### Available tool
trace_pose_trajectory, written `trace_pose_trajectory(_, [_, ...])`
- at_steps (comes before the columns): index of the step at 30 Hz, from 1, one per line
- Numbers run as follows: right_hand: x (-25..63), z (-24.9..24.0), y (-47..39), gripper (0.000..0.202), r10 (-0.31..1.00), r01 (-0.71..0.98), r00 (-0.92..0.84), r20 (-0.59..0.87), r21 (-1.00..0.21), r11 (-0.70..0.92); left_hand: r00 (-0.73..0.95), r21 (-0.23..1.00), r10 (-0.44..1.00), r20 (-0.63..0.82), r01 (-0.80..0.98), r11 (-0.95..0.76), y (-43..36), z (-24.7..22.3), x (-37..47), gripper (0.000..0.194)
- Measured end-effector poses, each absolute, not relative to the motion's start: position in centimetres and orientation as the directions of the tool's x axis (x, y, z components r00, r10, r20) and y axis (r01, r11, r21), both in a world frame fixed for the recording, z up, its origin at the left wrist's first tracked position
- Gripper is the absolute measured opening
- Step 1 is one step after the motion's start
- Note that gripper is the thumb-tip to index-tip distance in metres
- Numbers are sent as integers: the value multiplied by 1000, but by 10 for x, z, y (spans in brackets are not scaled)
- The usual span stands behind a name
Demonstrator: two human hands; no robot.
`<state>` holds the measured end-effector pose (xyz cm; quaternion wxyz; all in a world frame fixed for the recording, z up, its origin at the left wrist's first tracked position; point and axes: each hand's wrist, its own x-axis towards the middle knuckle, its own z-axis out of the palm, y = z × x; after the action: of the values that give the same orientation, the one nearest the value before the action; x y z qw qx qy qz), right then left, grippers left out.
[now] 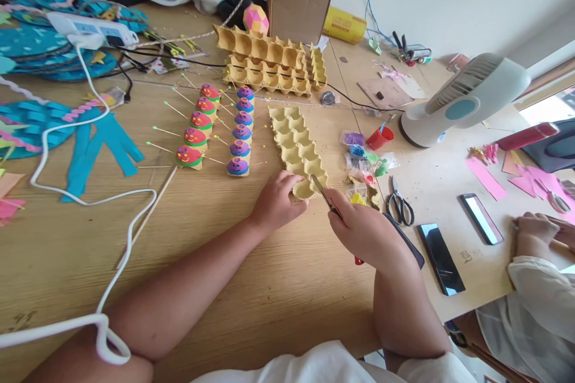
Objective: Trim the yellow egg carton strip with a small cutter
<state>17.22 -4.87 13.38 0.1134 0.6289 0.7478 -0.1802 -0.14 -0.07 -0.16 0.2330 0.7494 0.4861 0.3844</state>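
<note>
A pale yellow egg carton piece with two rows of cups lies on the wooden table. My left hand grips its near left corner between thumb and fingers. My right hand is wrapped round the handle of a knife, whose blade points into the carton's near end, by the right row of cups. To the left stand two rows of decorated carton caterpillars, one red and green, one purple and blue, with thin sticks beside them.
More cartons lie at the back. Scissors, phones, a red cup and a white fan are on the right, near another person's hands. A white cable crosses the left side.
</note>
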Motion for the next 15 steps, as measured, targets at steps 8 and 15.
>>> trace_pose_trajectory(8, [169,133,-38,48,956,956,-114,-269,-291,32,235,688,893,383,573,-446,-1,-3,-1,45])
trace_pose_trajectory(15, [166,125,-48,51,926,980,-191,-327,-121,159,131,785,943,307,524,-329,1,-2,-2,17])
